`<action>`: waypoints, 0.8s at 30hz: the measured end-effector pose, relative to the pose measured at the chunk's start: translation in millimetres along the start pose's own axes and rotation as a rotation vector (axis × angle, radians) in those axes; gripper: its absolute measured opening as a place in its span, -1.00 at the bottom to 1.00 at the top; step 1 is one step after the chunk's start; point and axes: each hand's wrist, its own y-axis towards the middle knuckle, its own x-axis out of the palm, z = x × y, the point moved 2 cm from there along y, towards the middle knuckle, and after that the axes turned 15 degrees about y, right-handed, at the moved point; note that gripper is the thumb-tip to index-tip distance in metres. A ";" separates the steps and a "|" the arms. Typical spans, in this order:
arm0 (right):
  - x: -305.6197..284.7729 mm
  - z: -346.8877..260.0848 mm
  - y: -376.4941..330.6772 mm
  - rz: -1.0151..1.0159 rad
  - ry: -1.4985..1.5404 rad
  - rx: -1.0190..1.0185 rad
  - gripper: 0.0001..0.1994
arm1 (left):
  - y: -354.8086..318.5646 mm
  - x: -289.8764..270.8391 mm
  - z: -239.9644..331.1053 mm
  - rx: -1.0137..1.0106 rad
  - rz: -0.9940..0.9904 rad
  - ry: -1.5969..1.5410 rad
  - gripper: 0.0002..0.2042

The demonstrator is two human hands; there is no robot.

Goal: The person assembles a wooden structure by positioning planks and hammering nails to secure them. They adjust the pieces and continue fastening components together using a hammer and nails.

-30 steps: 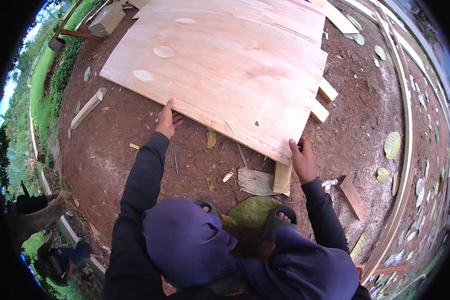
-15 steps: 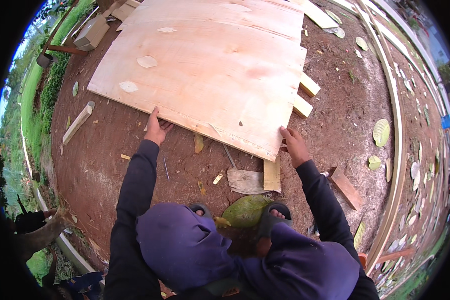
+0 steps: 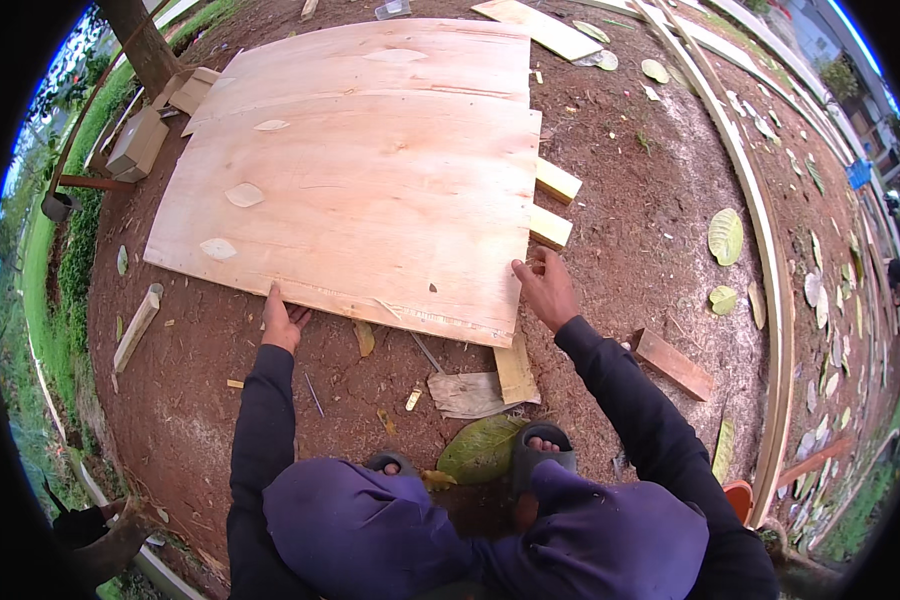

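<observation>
A large pale plywood sheet [image 3: 360,210] with oval patches lies ahead of me, low over the soil and on top of another sheet [image 3: 450,55]. My left hand [image 3: 284,322] is closed on its near edge, thumb on top and fingers reaching beneath. By the right edge, close to the near corner, is my right hand [image 3: 548,290]. Its thumb tip touches the edge; the bent index finger stands apart, outside the sheet. The other fingers are partly hidden. Yellow-ended timber pieces [image 3: 553,228] stick out from under the right side, and a short wood block [image 3: 515,372] from under the near corner.
A flat wood scrap [image 3: 467,395] and a big green leaf [image 3: 480,450] lie by my feet. A brown block [image 3: 675,365] is at right, before a long timber rail [image 3: 760,220]. At left lie a short stick [image 3: 138,328] and a cardboard box [image 3: 138,145].
The view has shifted, showing more of the far end of the sheets. My right hand's fingers have come away from the edge, the thumb still touching. My left hand keeps its hold.
</observation>
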 end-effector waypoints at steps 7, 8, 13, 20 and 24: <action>-14.1 0.6 73.2 0.169 0.126 -0.023 -0.33 | -27.2 48.7 12.9 -0.017 0.305 0.040 -0.36; -15.7 4.1 82.9 0.192 0.106 -0.025 -0.33 | -19.9 52.8 13.0 0.029 0.345 0.019 -0.35; -5.6 4.8 118.9 0.206 0.139 -0.038 -0.33 | -19.2 59.2 2.4 0.123 0.520 0.127 -0.24; 15.3 9.0 147.8 0.193 0.279 0.078 -0.42 | -7.1 54.0 -0.7 0.183 0.624 0.179 -0.21; 17.4 3.9 127.8 0.279 0.248 0.022 -0.44 | -5.8 60.3 -5.6 0.142 0.519 0.052 -0.21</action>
